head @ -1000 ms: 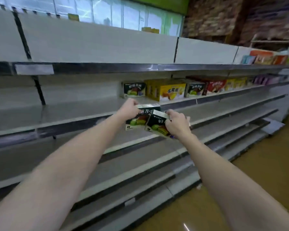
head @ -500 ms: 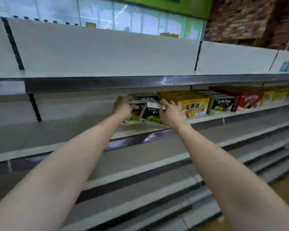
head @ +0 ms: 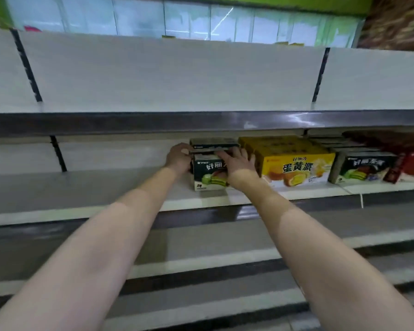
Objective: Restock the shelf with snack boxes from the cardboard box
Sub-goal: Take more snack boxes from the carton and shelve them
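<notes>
Dark green-and-black snack boxes (head: 209, 172) are seen in the head view standing on the second shelf (head: 86, 187), just left of a yellow box (head: 296, 167), with another dark box (head: 214, 142) lying on top. The left hand (head: 178, 157) is pressed against the boxes' left side with fingers curled. The right hand (head: 239, 163) is laid over the front box's right part, fingers spread.

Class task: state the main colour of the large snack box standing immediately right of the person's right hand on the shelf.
Yellow: the large snack box has a yellow front with dark lettering, seen in the head view, the only one.
</notes>
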{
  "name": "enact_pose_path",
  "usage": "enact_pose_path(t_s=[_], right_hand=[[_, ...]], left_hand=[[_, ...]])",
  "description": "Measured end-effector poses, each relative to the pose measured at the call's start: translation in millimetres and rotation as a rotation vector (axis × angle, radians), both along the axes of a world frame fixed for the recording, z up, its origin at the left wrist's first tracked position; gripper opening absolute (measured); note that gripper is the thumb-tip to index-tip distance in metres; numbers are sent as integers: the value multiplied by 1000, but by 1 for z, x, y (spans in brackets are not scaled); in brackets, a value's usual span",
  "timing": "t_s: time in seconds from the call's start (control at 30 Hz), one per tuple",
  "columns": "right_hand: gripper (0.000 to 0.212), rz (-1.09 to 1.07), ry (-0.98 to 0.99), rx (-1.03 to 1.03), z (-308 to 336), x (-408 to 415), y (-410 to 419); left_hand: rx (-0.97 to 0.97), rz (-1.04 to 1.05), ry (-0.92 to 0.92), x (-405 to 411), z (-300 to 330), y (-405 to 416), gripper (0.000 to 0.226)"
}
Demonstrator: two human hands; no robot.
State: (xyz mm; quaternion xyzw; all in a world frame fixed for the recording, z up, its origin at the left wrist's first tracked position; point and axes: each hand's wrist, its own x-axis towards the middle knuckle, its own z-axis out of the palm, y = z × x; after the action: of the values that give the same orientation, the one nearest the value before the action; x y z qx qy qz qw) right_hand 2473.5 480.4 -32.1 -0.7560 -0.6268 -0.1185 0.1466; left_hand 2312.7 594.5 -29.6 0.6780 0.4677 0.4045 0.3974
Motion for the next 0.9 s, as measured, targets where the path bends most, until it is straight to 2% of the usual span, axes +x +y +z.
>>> enact_pose_path(t_s=[0.07,0.17,0.23,0.3,0.33,0.43,0.5,0.6,0.73,0.9], right_hand=[[71,13,-1,34,0,7,7],[80,27,28,55,1,14,16],[77,64,16,68,1,17,21],[70,115,-17,86,-1,20,24],[69,132,-32,92,-2,22,26],[65,151,-87,141,-8,30,31],[62,162,-93,167,-12,33,33],[58,179,-89,197,-15,38,37],[59,181,-69,190,-17,37,43],[61,189,-100,199,-17,37,45]], left_hand=[[-60,31,-157,6,1,2,9],[-90,42,-185,13,6,-5,39],[-121,-39,-210,14,2,-12,44],[-102,-134,-175,13,-5,-17,41],[-76,-159,-133,12,-10,-18,47],[12,-119,-16,15,-23,-12,81],[44,-47,26,19,-31,-8,94],[83,-21,31,27,-37,-12,97],[98,-6,121,33,-42,-15,88],[88,32,131,34,-46,-9,81]])
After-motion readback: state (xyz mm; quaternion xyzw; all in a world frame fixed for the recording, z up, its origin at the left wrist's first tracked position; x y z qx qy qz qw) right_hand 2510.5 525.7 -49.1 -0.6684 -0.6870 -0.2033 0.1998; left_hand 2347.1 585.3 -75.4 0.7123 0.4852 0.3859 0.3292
